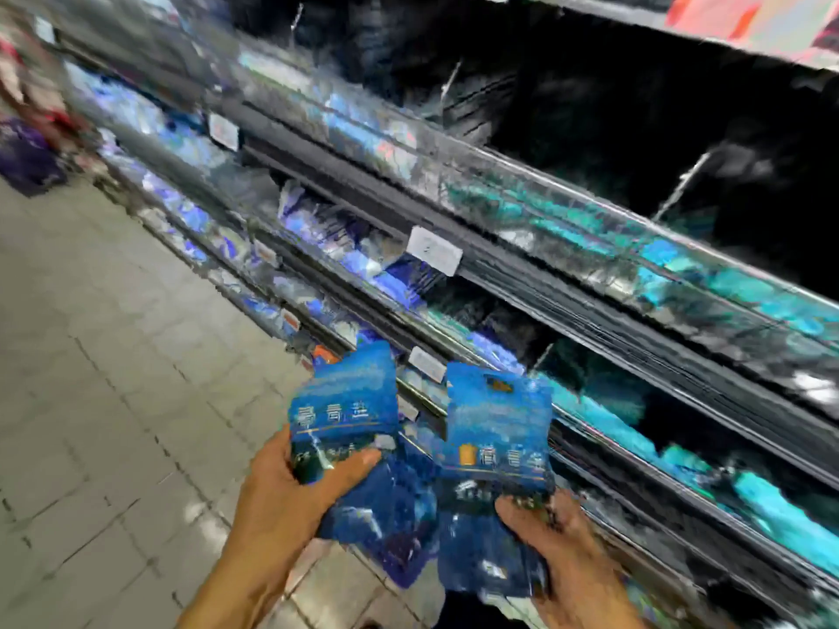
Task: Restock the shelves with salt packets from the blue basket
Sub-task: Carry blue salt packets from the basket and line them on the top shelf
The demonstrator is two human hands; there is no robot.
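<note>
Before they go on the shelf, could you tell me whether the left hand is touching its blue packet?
Touching: the head view shows the left hand with its thumb across the blue packet.

Blue salt packets (blurred), upright

Floor: grey tiles w/ dark grout lines, fills 7–9 o'clock. White price tags clipped on rail edges: one at centre, one toward 11 o'clock, a smaller one just below centre. Purple bags piled at 9–10 o'clock, far end of aisle, too blurred to read. Red/pink packs at 1 o'clock, on topmost level. Thin metal divider wires stick up at 2 o'clock against dark recess. Whole view motion-smeared; no tag text legible.
</note>
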